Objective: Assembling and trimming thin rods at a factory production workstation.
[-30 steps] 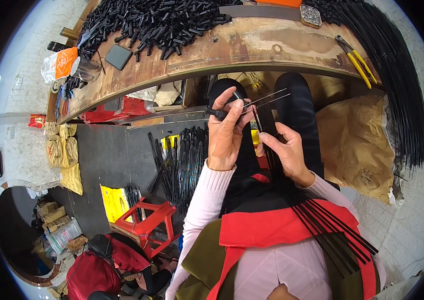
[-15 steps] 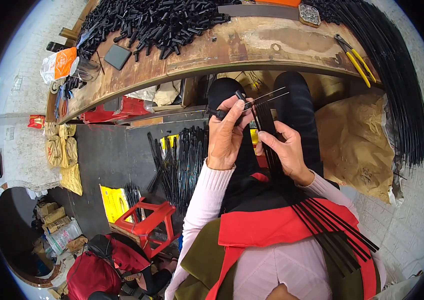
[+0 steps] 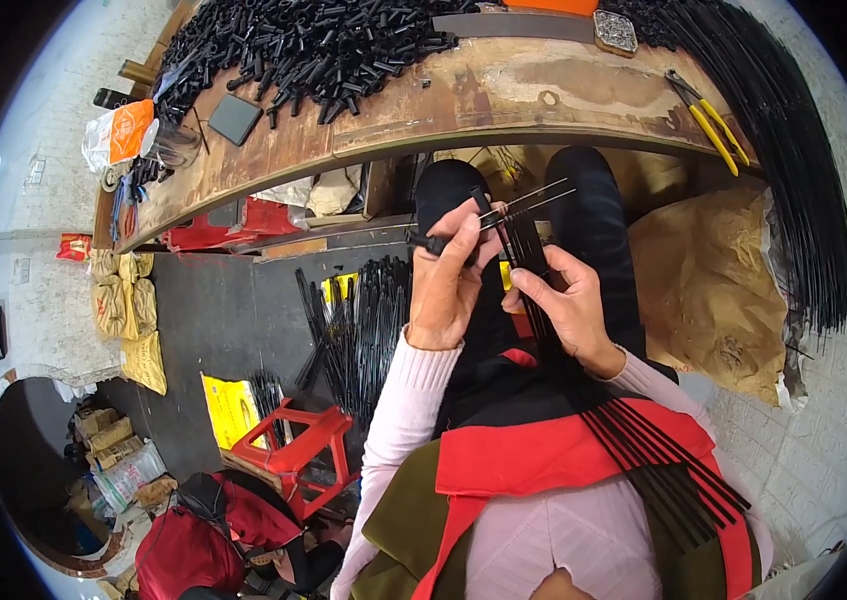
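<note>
My left hand [image 3: 447, 290] is closed around short black tubular plastic pieces [image 3: 482, 203], which stick out between thumb and fingers above my lap. Two thin bare metal rods [image 3: 542, 194] run from beside its fingertips toward the upper right. My right hand [image 3: 569, 305] grips a bundle of thin black rods [image 3: 532, 262], thumb laid across them. The bundle's upper end touches or nearly touches the left fingers; its lower ends fan out over my red and black apron [image 3: 544, 455]. How the metal rods join the black parts is hidden by the left fingers.
Ahead, a curved wooden bench [image 3: 504, 85] carries a heap of black tubular pieces [image 3: 294, 50], yellow-handled pliers [image 3: 709, 125] and long black rods [image 3: 779, 130]. A brown sack [image 3: 709, 290] stands at right. On the left are a red stool [image 3: 294, 445] and a person in red [image 3: 194, 540].
My left hand has shifted slightly left and down, and its fingers have moved a little on the black pieces. The right hand keeps its grip on the bundle, almost unmoved.
</note>
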Action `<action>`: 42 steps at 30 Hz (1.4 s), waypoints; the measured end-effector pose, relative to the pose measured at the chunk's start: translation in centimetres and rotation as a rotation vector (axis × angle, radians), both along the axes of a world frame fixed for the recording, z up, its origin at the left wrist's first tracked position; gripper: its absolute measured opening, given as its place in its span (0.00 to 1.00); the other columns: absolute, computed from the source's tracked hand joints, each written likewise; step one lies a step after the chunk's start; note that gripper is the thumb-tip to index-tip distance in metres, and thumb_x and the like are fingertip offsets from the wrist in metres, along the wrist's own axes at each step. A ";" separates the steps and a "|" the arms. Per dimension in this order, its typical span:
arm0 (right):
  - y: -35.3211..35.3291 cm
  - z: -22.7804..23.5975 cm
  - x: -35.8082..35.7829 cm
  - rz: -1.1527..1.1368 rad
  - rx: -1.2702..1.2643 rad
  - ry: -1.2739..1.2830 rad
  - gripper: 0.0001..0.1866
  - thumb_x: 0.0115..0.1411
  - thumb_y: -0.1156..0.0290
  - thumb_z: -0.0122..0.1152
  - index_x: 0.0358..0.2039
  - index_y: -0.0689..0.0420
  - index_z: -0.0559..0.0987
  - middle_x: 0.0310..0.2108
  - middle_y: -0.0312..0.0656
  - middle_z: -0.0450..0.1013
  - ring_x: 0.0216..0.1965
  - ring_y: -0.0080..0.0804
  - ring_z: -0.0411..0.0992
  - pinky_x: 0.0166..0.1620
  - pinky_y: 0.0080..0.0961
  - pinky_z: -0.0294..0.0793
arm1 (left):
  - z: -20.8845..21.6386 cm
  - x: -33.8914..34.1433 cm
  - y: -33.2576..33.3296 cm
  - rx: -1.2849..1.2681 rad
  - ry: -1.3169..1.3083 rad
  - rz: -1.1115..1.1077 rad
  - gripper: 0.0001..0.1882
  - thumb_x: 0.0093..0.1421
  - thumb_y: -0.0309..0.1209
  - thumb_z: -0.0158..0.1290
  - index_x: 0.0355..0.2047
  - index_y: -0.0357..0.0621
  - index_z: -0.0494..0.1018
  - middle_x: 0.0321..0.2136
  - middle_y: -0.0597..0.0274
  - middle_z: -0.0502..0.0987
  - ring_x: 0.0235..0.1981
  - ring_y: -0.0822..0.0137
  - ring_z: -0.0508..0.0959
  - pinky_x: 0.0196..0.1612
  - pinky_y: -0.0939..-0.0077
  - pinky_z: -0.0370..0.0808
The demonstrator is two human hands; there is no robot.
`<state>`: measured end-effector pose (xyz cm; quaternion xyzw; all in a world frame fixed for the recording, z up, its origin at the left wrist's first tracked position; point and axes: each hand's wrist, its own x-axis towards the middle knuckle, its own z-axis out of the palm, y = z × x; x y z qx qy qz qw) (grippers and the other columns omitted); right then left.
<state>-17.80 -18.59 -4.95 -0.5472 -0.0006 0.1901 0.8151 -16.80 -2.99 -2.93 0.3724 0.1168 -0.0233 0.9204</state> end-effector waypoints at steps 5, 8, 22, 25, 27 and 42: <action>-0.1 0.0 -0.1 0.022 -0.049 -0.045 0.09 0.62 0.73 0.62 0.40 0.64 0.76 0.30 0.37 0.76 0.28 0.23 0.76 0.34 0.19 0.77 | 0.0 -0.8 -0.7 0.136 -0.022 0.060 0.19 0.62 0.20 0.53 0.54 0.31 0.69 0.48 0.52 0.77 0.47 0.66 0.78 0.52 0.74 0.76; -0.4 0.9 0.9 0.049 -0.041 -0.069 0.09 0.63 0.73 0.61 0.41 0.64 0.76 0.31 0.39 0.77 0.31 0.24 0.77 0.35 0.19 0.77 | -0.1 -0.4 -0.6 0.070 -0.010 0.057 0.19 0.62 0.19 0.53 0.54 0.33 0.69 0.48 0.52 0.77 0.46 0.67 0.78 0.51 0.75 0.76; -0.3 0.9 2.3 0.120 0.039 0.026 0.11 0.65 0.72 0.57 0.44 0.66 0.75 0.34 0.41 0.76 0.32 0.26 0.78 0.39 0.21 0.78 | -0.5 -0.7 0.1 -0.035 0.064 -0.011 0.20 0.64 0.25 0.53 0.56 0.37 0.68 0.51 0.56 0.76 0.48 0.71 0.77 0.52 0.79 0.74; 0.0 1.3 1.7 0.105 -0.009 -0.067 0.11 0.65 0.72 0.57 0.44 0.66 0.75 0.34 0.40 0.76 0.32 0.24 0.77 0.39 0.20 0.77 | -0.1 -0.9 0.1 -0.020 0.067 -0.026 0.21 0.64 0.27 0.54 0.57 0.38 0.68 0.51 0.57 0.76 0.48 0.71 0.77 0.53 0.78 0.73; 0.0 1.5 1.3 0.045 -0.067 -0.147 0.10 0.65 0.72 0.57 0.43 0.66 0.75 0.34 0.39 0.76 0.33 0.22 0.76 0.39 0.19 0.75 | 0.1 -0.9 -0.2 -0.060 0.077 -0.038 0.21 0.64 0.27 0.54 0.57 0.39 0.68 0.51 0.57 0.76 0.49 0.70 0.77 0.53 0.78 0.73; -1.2 1.0 2.5 0.181 0.030 -0.042 0.10 0.64 0.72 0.59 0.41 0.65 0.76 0.33 0.38 0.76 0.33 0.22 0.76 0.40 0.19 0.75 | -0.5 -1.2 0.2 -0.039 0.033 -0.213 0.23 0.67 0.38 0.51 0.59 0.40 0.66 0.52 0.60 0.74 0.40 0.73 0.76 0.38 0.80 0.75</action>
